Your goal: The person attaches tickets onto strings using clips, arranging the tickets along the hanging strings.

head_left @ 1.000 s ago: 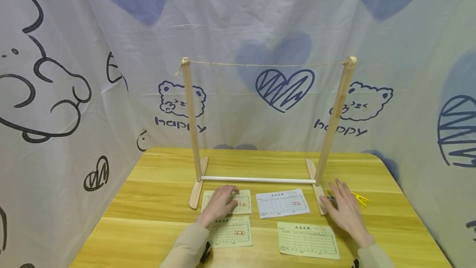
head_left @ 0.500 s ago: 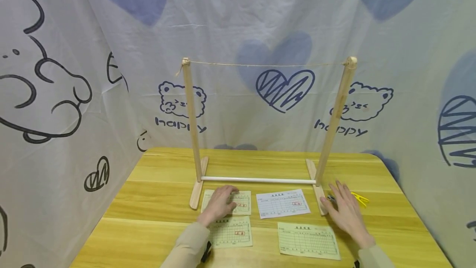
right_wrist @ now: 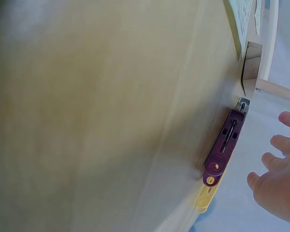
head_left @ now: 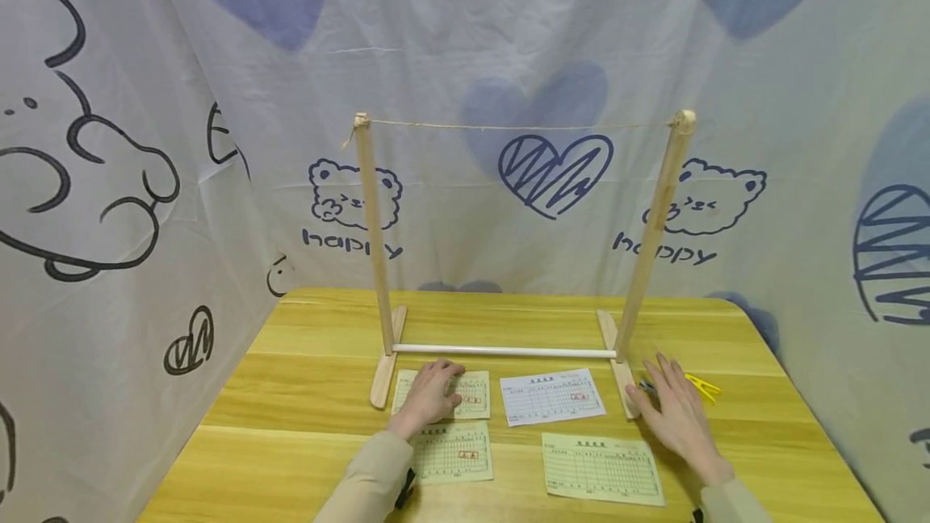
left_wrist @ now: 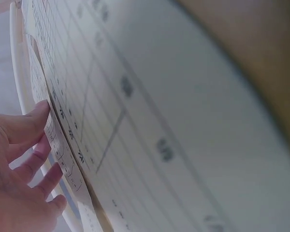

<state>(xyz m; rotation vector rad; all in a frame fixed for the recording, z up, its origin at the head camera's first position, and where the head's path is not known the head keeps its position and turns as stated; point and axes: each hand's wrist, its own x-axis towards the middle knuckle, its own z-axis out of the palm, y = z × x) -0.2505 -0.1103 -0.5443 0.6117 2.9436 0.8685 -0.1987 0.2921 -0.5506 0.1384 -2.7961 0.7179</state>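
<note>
My left hand point(head_left: 430, 399) rests loosely over a pale yellow printed slip point(head_left: 475, 386), its fingers relaxed. In the left wrist view the thumb point(left_wrist: 38, 114) touches that slip's edge or lies very close to it. A second yellow slip point(head_left: 456, 466) lies nearer, partly under the sleeve. To the right are a white printed slip point(head_left: 548, 410) and another yellow slip point(head_left: 603, 470). My right hand point(head_left: 677, 420) is spread by the frame's right foot, holding nothing. Beside it lie a slim dark purple tool with a metal tip point(right_wrist: 225, 142) and a yellow clip point(head_left: 703, 387).
A wooden frame point(head_left: 657, 240) stands on the table point(head_left: 305, 458) behind the slips, with a string point(head_left: 508, 127) between its post tops and a white rod point(head_left: 501, 351) low down. A printed cloth point(head_left: 450, 39) hangs behind and at the sides.
</note>
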